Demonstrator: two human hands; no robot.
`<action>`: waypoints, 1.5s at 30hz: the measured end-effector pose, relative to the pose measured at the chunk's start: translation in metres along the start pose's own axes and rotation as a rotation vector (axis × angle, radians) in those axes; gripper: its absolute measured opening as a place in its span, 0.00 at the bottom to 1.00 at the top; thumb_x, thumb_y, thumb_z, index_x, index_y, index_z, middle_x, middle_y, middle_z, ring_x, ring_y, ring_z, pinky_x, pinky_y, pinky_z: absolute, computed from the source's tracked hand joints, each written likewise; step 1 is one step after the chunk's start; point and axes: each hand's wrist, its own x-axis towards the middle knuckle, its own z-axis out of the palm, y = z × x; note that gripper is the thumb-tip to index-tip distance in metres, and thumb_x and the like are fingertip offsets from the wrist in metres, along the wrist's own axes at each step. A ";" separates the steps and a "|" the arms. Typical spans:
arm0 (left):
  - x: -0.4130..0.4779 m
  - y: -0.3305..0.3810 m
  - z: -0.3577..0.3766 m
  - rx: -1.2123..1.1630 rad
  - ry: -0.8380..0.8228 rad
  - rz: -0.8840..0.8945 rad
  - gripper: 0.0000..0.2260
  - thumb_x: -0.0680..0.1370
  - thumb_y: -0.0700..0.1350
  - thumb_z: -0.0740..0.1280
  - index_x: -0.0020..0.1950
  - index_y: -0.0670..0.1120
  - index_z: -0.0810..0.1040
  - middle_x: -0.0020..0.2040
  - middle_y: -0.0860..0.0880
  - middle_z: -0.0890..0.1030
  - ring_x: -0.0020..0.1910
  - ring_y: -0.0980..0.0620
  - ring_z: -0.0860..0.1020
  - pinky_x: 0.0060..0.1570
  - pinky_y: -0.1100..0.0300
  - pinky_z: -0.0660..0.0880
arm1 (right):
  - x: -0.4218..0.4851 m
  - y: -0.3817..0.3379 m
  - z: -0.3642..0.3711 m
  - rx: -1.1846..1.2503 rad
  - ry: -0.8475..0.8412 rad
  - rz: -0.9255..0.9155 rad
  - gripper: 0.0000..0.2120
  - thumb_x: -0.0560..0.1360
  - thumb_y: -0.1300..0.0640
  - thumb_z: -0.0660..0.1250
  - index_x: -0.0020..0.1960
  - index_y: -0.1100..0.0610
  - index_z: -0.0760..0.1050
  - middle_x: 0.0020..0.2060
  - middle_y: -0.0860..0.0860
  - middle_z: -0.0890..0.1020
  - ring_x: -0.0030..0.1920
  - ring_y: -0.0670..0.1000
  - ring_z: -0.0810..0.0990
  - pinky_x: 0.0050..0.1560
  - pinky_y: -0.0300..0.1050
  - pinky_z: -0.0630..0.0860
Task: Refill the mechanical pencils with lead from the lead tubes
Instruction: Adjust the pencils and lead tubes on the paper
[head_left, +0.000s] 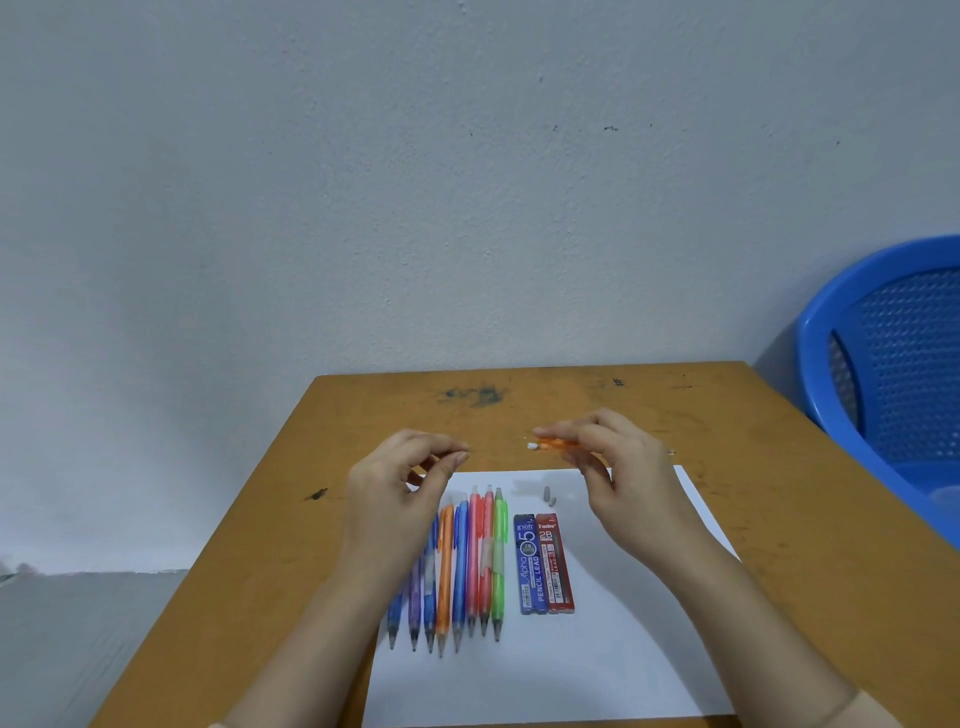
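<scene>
My right hand (618, 467) grips an orange mechanical pencil (558, 445) level above the table. Its white eraser end (532, 446) points left and its tip (670, 452) sticks out to the right. My left hand (410, 483) hovers a short way left of the eraser, thumb and forefinger pinched together. I see nothing between them. Several coloured pencils (457, 566) lie side by side on a white paper sheet (597, 649), tips toward me. A blue lead tube (531, 564) and a red lead tube (560, 564) lie right of them.
Two small grey caps (548, 496) lie on the paper above the tubes. The paper rests on a brown wooden table (260, 519) against a pale wall. A blue plastic basket chair (893, 374) stands at the right.
</scene>
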 end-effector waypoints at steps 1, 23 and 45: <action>0.000 0.000 0.000 0.000 -0.001 0.001 0.06 0.73 0.42 0.71 0.46 0.53 0.81 0.42 0.64 0.78 0.46 0.62 0.77 0.41 0.72 0.74 | 0.000 0.000 0.000 0.000 0.002 -0.006 0.24 0.73 0.73 0.64 0.56 0.46 0.80 0.44 0.37 0.74 0.48 0.49 0.76 0.46 0.41 0.72; -0.001 0.001 0.000 0.015 -0.007 -0.012 0.05 0.73 0.42 0.72 0.46 0.50 0.83 0.43 0.60 0.79 0.46 0.62 0.77 0.40 0.74 0.73 | 0.000 0.001 -0.001 -0.010 0.022 -0.034 0.23 0.73 0.72 0.65 0.55 0.47 0.81 0.43 0.34 0.73 0.46 0.47 0.76 0.46 0.42 0.72; -0.002 0.001 0.001 0.025 -0.009 0.016 0.05 0.72 0.43 0.72 0.46 0.51 0.83 0.42 0.61 0.79 0.45 0.61 0.77 0.40 0.73 0.73 | -0.001 -0.001 0.000 -0.013 0.033 -0.064 0.21 0.72 0.72 0.66 0.55 0.49 0.82 0.42 0.38 0.74 0.47 0.34 0.73 0.47 0.44 0.72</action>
